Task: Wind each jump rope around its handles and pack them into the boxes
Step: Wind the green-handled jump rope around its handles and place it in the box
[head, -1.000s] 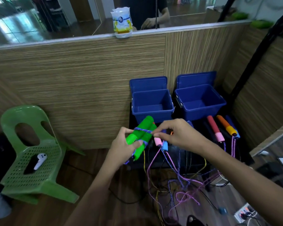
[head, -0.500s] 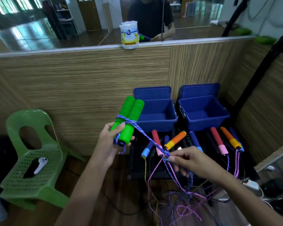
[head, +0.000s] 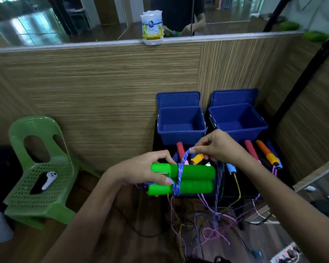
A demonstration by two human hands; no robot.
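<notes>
The pair of bright green foam jump-rope handles (head: 190, 180) now lies level, long axis running 9 to 3 o'clock, where half a second ago it stood nearly upright. The left hand (head: 141, 172) grips its 9 o'clock end in front of the two open blue plastic boxes (head: 180, 123). The right hand (head: 217, 147), apparently pinching, lifts the purple-and-white braided rope (head: 181, 172) at 12 o'clock, up from low down.

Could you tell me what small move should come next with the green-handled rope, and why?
Probably carry the blue braided rope down over the far side of the two green foam handles for another turn. The left hand grips the handles side by side, the right hand pinches the rope raised above them, only a few turns cross them, and much rope hangs loose below.
</notes>
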